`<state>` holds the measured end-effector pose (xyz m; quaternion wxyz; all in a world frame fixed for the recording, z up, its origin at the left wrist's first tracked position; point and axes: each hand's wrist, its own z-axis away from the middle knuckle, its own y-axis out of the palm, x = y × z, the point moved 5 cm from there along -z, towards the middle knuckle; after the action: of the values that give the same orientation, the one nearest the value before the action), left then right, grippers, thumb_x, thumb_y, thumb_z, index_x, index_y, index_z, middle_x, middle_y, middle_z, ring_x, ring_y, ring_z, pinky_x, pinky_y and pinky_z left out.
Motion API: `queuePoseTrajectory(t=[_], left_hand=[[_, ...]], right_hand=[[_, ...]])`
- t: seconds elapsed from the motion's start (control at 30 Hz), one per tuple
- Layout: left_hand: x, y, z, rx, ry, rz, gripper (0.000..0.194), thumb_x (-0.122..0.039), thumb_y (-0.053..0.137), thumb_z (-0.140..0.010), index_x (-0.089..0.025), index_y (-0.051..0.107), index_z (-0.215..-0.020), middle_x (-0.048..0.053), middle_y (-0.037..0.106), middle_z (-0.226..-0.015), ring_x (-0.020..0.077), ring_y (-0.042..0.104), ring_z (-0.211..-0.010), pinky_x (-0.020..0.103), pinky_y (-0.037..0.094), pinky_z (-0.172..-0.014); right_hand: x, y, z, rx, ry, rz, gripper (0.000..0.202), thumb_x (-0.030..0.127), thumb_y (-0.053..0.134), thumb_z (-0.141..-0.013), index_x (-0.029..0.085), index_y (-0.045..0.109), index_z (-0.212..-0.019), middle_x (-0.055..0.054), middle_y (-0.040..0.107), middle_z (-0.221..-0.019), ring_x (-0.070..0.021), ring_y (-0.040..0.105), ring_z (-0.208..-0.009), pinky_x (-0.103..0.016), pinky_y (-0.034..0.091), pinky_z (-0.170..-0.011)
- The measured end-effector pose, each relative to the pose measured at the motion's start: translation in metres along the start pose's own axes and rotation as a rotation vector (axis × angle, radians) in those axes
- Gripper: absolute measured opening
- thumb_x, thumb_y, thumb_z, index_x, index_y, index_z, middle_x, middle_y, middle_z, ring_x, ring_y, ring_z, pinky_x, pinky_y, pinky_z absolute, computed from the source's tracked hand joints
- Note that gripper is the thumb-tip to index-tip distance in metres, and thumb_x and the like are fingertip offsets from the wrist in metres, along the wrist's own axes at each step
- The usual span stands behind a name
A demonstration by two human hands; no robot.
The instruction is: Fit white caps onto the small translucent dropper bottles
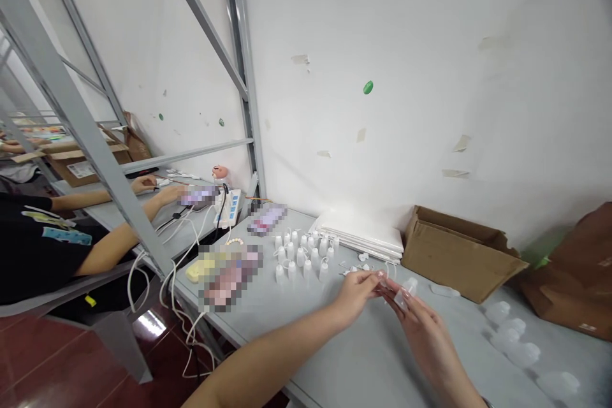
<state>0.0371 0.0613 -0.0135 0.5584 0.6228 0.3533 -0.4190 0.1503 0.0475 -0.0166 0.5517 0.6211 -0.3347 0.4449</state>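
Observation:
Over the grey table, my right hand [423, 322] is closed around a small translucent plastic bottle [408, 289]. My left hand [356, 293] meets it from the left, its fingertips pinched together close to the right fingers; whatever sits between them is too small to make out. Left of my hands stand several small white capped bottles [301, 257], upright in loose rows. Small white plastic caps [363, 257] lie just beyond my left hand. To the right, several translucent bottles without visible caps [522, 352] lie on the table.
An open cardboard box [454, 258] and a brown paper bag [568, 268] stand along the wall, beside stacked white sheets [358, 236]. Blurred phones, white cables [174, 287] and a power strip [228, 209] lie left. Beyond a metal post [109, 140], a co-worker's arms [115, 239] rest over another table.

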Motion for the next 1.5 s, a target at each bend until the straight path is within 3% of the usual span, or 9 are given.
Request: queuePoseTrajectory(t=[0.23, 0.43, 0.6, 0.8, 0.97, 1.1, 1.3, 1.4, 1.5], left_hand=[[0.004, -0.002, -0.001, -0.033, -0.049, 0.072, 0.044, -0.046, 0.072, -0.056, -0.011, 0.069, -0.083, 0.012, 0.071, -0.084, 0.0247, 0.065, -0.082, 0.042, 0.046, -0.084], [0.002, -0.003, 0.0, -0.105, 0.015, 0.064, 0.043, -0.034, 0.081, -0.044, -0.012, 0.07, -0.079, 0.012, 0.072, -0.081, 0.0262, 0.065, -0.084, 0.04, 0.046, -0.084], [0.001, -0.003, 0.0, -0.13, 0.028, 0.068, 0.036, -0.031, 0.081, -0.043, -0.013, 0.071, -0.072, 0.01, 0.073, -0.078, 0.0254, 0.066, -0.079, 0.039, 0.047, -0.082], [0.005, -0.009, 0.0, -0.161, -0.003, 0.072, 0.035, -0.026, 0.081, -0.041, -0.013, 0.071, -0.072, 0.01, 0.073, -0.077, 0.0247, 0.066, -0.078, 0.037, 0.048, -0.081], [0.01, -0.017, -0.002, -0.225, -0.047, 0.077, 0.028, -0.025, 0.08, -0.045, -0.013, 0.069, -0.067, 0.01, 0.073, -0.072, 0.0236, 0.067, -0.073, 0.037, 0.049, -0.076], [0.008, -0.026, -0.003, -0.254, -0.08, 0.098, 0.022, -0.026, 0.076, -0.056, -0.013, 0.069, -0.073, 0.011, 0.073, -0.077, 0.022, 0.068, -0.073, 0.035, 0.051, -0.075], [0.007, -0.033, -0.004, -0.265, -0.104, 0.142, 0.013, -0.023, 0.07, -0.066, -0.013, 0.068, -0.074, 0.012, 0.072, -0.086, 0.0203, 0.067, -0.084, 0.031, 0.049, -0.082], [0.008, -0.029, -0.003, -0.238, -0.118, 0.134, 0.016, -0.023, 0.071, -0.065, -0.013, 0.069, -0.077, 0.013, 0.072, -0.086, 0.0209, 0.067, -0.084, 0.032, 0.05, -0.082], [0.006, -0.023, 0.0, -0.203, -0.119, 0.103, 0.022, -0.026, 0.073, -0.061, -0.012, 0.07, -0.078, 0.013, 0.073, -0.082, 0.0217, 0.067, -0.078, 0.033, 0.05, -0.077]], right_hand=[[-0.006, -0.009, -0.005, -0.031, -0.014, 0.01, 0.029, 0.044, 0.068, -0.066, 0.022, 0.073, -0.084, -0.008, 0.07, -0.101, -0.0285, 0.053, -0.108, -0.043, 0.034, -0.1], [-0.007, -0.015, -0.004, -0.111, -0.039, 0.094, 0.028, 0.043, 0.07, -0.063, 0.02, 0.074, -0.08, -0.008, 0.071, -0.097, -0.0302, 0.055, -0.105, -0.044, 0.033, -0.098], [-0.005, -0.011, 0.0, -0.152, -0.049, 0.185, 0.035, 0.043, 0.07, -0.064, 0.018, 0.072, -0.088, -0.008, 0.07, -0.099, -0.0296, 0.053, -0.109, -0.043, 0.029, -0.101], [0.006, -0.003, 0.007, -0.2, -0.087, 0.243, 0.039, 0.044, 0.067, -0.066, 0.016, 0.071, -0.093, -0.009, 0.07, -0.099, -0.0293, 0.057, -0.102, -0.041, 0.038, -0.094], [0.012, -0.011, 0.005, -0.276, -0.124, 0.291, 0.037, 0.045, 0.065, -0.067, 0.015, 0.071, -0.087, -0.009, 0.071, -0.092, -0.0296, 0.058, -0.098, -0.038, 0.042, -0.087], [0.013, -0.023, -0.002, -0.334, -0.138, 0.414, 0.037, 0.048, 0.061, -0.069, 0.016, 0.07, -0.083, -0.008, 0.07, -0.086, -0.0289, 0.059, -0.094, -0.037, 0.044, -0.082], [0.016, -0.026, -0.003, -0.452, -0.322, 0.815, 0.036, 0.05, 0.061, -0.066, 0.017, 0.07, -0.077, -0.014, 0.058, -0.107, -0.0301, 0.05, -0.102, -0.037, 0.044, -0.076], [0.013, -0.01, 0.002, -0.313, -0.356, 0.916, 0.033, 0.047, 0.055, -0.074, 0.017, 0.066, -0.078, -0.008, 0.062, -0.081, -0.0206, 0.054, -0.073, -0.03, 0.043, -0.063], [0.003, 0.008, 0.005, -0.097, -0.234, 0.951, 0.032, 0.043, 0.052, -0.077, 0.017, 0.061, -0.063, 0.001, 0.054, -0.054, -0.0142, 0.046, -0.053, -0.024, 0.037, -0.052]])
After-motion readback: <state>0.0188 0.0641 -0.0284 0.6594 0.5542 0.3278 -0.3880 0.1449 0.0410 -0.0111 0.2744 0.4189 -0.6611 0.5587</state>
